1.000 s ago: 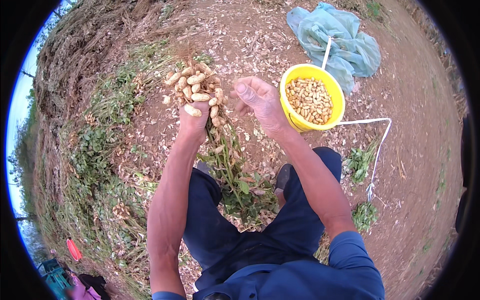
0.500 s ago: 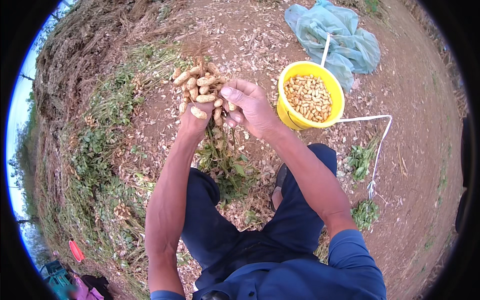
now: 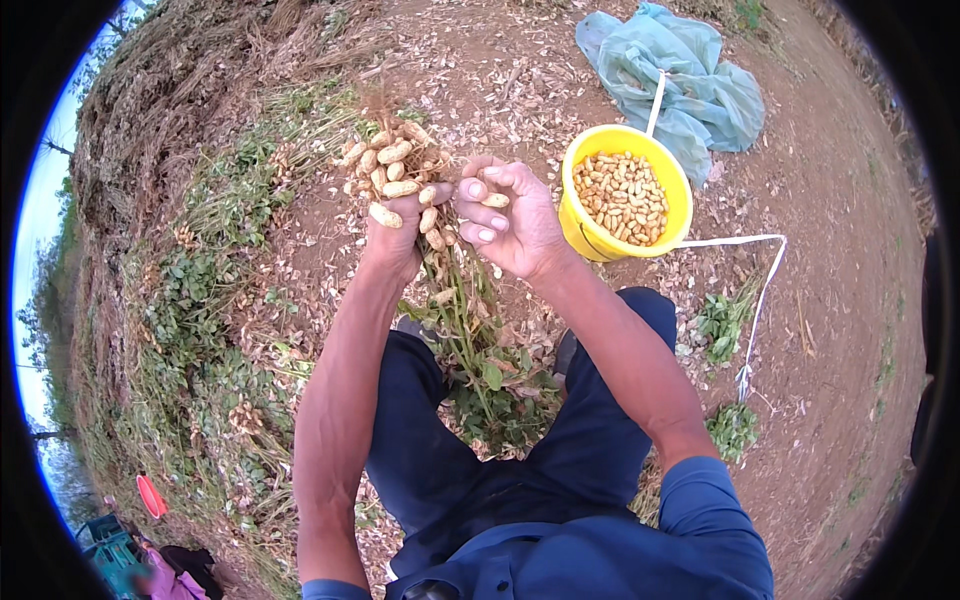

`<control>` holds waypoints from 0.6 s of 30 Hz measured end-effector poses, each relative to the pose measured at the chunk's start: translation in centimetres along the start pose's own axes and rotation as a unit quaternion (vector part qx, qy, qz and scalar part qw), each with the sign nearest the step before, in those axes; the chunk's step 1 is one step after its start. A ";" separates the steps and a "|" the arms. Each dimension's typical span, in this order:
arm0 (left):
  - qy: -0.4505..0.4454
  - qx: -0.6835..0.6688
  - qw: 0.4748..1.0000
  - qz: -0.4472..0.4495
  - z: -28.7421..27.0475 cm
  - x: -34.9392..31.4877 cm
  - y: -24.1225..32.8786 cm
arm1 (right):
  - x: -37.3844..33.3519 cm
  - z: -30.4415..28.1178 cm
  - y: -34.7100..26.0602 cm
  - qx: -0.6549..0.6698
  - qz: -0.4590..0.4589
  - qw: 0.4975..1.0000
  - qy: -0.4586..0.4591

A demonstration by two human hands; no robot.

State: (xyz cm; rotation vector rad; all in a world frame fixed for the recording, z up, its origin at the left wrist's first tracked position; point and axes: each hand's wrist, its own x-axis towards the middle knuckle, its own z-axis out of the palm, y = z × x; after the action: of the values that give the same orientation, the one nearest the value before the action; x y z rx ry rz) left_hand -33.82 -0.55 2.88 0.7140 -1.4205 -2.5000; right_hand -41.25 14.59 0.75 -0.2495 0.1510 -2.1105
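My left hand is closed round the stems of a peanut plant just below its roots. A bunch of pale tan pods clusters over that hand, hiding most of its fingers, and the leafy stems hang down between my knees. Right beside the bunch, my right hand has its fingers curled in, with a loose peanut held against them. A small gap separates its fingertips from the hanging pods.
A yellow bucket holding many picked peanuts stands to the right, with a crumpled blue-green net sack behind it. White strap lies on the soil. Pulled plants heap up at left. A person is at lower left.
My right hand has drawn slightly away from the bunch to the right, now with a peanut in its fingers. The plant's leafy end has swung right.
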 end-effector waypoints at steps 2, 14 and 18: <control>0.039 0.009 0.999 0.015 -0.1 0.0 0.0 | -0.5 1.4 -0.5 -0.020 -0.009 0.999 0.048; 0.114 0.021 0.991 0.069 -0.2 0.0 0.9 | -1.6 1.4 1.0 -0.594 0.075 0.793 0.117; 0.111 0.029 0.990 0.084 -0.5 0.3 0.7 | -1.4 0.7 1.7 -0.642 0.026 0.756 0.126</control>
State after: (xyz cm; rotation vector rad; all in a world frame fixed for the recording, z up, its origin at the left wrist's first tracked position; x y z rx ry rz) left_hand -33.91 -1.39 3.15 0.8163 -1.4151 -2.1855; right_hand -38.97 14.86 0.94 -0.7321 1.7562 -1.6221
